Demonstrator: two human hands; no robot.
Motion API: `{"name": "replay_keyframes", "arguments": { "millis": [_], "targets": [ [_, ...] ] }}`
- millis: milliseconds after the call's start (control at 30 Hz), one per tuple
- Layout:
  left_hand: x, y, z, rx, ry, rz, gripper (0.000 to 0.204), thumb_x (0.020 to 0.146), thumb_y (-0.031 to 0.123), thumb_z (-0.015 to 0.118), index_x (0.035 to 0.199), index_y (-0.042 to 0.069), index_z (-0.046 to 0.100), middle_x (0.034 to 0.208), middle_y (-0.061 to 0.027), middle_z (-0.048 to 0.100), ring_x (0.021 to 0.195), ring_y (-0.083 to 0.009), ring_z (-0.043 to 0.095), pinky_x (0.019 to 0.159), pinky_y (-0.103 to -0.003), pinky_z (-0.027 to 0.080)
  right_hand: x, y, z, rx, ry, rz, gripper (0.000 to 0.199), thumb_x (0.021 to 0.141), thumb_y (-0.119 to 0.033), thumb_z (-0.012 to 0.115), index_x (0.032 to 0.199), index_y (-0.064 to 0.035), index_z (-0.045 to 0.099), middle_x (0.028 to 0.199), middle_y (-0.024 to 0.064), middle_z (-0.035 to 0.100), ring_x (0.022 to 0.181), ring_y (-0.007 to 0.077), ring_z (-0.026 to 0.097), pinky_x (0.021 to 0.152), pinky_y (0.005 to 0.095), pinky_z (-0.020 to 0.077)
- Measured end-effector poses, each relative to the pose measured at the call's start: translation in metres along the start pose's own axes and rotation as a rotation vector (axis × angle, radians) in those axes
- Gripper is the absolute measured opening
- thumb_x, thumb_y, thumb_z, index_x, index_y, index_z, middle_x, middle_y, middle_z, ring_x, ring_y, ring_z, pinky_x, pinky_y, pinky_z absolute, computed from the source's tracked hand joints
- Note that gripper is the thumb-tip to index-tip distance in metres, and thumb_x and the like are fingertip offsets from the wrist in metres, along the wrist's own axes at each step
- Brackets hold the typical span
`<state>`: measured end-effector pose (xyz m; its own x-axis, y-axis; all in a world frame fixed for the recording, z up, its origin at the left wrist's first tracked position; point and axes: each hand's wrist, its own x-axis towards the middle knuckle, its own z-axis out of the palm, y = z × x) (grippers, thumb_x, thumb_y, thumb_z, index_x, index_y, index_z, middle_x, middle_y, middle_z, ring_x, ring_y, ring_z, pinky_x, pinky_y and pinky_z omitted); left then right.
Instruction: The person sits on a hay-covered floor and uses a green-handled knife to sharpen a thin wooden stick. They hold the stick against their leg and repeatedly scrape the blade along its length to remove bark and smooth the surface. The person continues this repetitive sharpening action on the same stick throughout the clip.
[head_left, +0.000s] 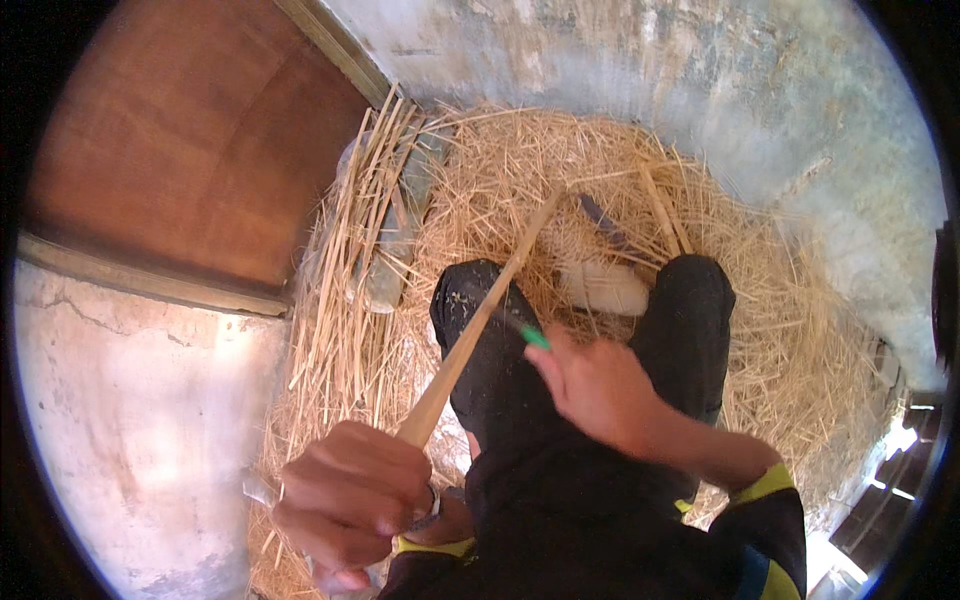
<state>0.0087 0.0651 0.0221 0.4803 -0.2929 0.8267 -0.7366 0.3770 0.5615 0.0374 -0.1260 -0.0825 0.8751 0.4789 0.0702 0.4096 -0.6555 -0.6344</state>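
Note:
My left hand (355, 495) is closed around the lower end of a long, pale bamboo strip (462, 360). The strip slants up and away over my left knee, its far end above the shavings. In my right hand (605, 390) is a small knife with a green handle (536, 338), slightly blurred. Its dark blade meets or lies very near the middle of the strip, just above my left thigh; exact contact is hard to make out. Both of my knees, in dark trousers (695, 310), are bent on either side.
Straw-like shavings (800, 330) cover the floor. Several thin split strips (345, 290) are heaped at the left, over greyish stones. Between my knees lie a pale block (605, 287) and a dark, long tool (603, 222). A stained wall (700, 70) and a brown panel (190, 140) enclose the corner.

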Motion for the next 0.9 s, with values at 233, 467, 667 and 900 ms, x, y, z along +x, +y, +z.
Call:
{"name": "replay_keyframes", "arguments": {
  "millis": [233, 467, 667, 900],
  "targets": [
    [0.003, 0.036, 0.006, 0.284, 0.345, 0.211, 0.039, 0.087, 0.036, 0.05, 0.055, 0.02, 0.036, 0.047, 0.0042, 0.041, 0.033, -0.011, 0.038, 0.037, -0.022, 0.033, -0.019, -0.044, -0.027, 0.42, -0.079, -0.262, 0.03, 0.095, -0.032, 0.054, 0.092, -0.0029, 0.047, 0.062, 0.0135, 0.057, 0.046, 0.0314, 0.058, 0.039, 0.0419, 0.0449],
    [-0.023, -0.01, 0.02, 0.32, 0.306, 0.029, 0.036, 0.088, 0.034, 0.05, 0.06, 0.011, 0.042, 0.057, -0.0038, 0.047, 0.047, -0.0158, 0.046, 0.045, -0.031, 0.04, 0.003, -0.012, -0.004, 0.158, 0.011, -0.132, 0.031, 0.096, -0.033, 0.051, 0.094, -0.0028, 0.048, 0.056, 0.0162, 0.058, 0.047, 0.0361, 0.06, 0.041, 0.045, 0.0472],
    [-0.031, -0.007, 0.009, 0.358, 0.215, 0.04, 0.039, 0.088, 0.035, 0.05, 0.059, 0.011, 0.039, 0.038, -0.0054, 0.043, 0.035, -0.0169, 0.042, 0.031, -0.032, 0.036, -0.014, -0.04, -0.023, 0.284, -0.003, -0.336, 0.031, 0.097, -0.036, 0.049, 0.094, -0.0052, 0.05, 0.051, 0.0137, 0.056, 0.044, 0.0319, 0.06, 0.039, 0.0438, 0.0473],
    [-0.034, 0.013, 0.017, 1.253, 0.495, 0.026, 0.051, 0.093, 0.043, 0.038, 0.07, 0.002, 0.057, 0.068, -0.0131, 0.046, 0.05, -0.0193, 0.047, 0.042, -0.028, 0.034, -0.001, -0.028, -0.019, 0.223, -0.045, -0.137, 0.025, 0.093, -0.027, 0.058, 0.09, -0.0038, 0.049, 0.056, 0.0164, 0.056, 0.049, 0.0374, 0.058, 0.044, 0.0445, 0.0463]
  ]
}}
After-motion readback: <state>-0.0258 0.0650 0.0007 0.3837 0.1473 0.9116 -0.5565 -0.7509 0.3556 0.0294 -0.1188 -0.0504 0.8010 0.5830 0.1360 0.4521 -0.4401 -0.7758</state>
